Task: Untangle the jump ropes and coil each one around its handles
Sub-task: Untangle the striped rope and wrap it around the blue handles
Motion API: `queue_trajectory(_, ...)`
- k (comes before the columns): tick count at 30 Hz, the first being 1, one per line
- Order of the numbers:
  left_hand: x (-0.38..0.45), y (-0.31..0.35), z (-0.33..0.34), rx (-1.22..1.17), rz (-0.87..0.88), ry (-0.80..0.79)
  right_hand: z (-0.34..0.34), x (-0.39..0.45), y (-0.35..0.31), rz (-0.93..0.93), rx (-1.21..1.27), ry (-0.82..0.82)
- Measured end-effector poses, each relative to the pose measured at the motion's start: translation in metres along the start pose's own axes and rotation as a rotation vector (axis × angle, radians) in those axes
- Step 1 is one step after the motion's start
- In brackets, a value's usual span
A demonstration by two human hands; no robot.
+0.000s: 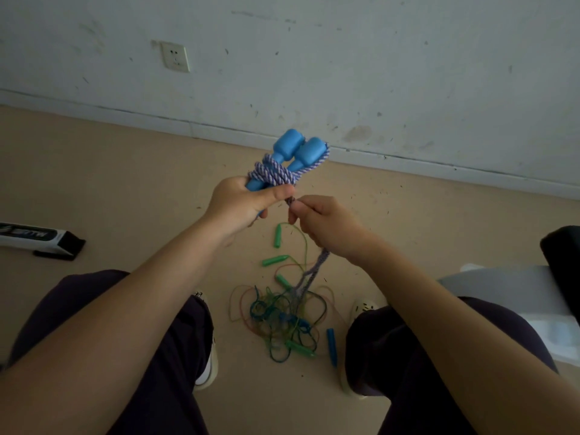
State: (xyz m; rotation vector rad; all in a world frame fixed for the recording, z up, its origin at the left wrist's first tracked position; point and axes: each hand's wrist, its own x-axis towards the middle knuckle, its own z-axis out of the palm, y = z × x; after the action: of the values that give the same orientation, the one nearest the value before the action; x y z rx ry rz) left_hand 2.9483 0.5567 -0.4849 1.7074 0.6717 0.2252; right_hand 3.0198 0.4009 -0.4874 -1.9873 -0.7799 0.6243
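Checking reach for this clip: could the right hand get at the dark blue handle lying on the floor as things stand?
Probably not yet. The right hand pinches the purple rope, and the dark blue handle lies low on the floor beside the right leg; nothing covers it.

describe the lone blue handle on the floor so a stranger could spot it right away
Start at the tangle of thin cords on the floor between the person's feet. Just right of it, by the right shoe, lies the blue handle. The handles near it are green, and it is slimmer than the two held up.
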Motion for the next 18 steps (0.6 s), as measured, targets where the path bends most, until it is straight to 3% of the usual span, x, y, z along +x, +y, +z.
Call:
queue_trajectory(4,0.007,-0.003,-0.001,-0.041,-0.017,0.077,0.001,0.0,-0.004,-0.034,-0.06,-0.011)
queue_trajectory(9,0.01,-0.004,-0.01,0.083,-0.018,0.096,-0.017,-0.007,-0.004,-0.122,-0.09,-0.022)
queue_trajectory(18,0.002,-0.007,-0.001,0.472,0.025,-0.268,-0.039,-0.002,0.007,-0.248,-0.152,0.134)
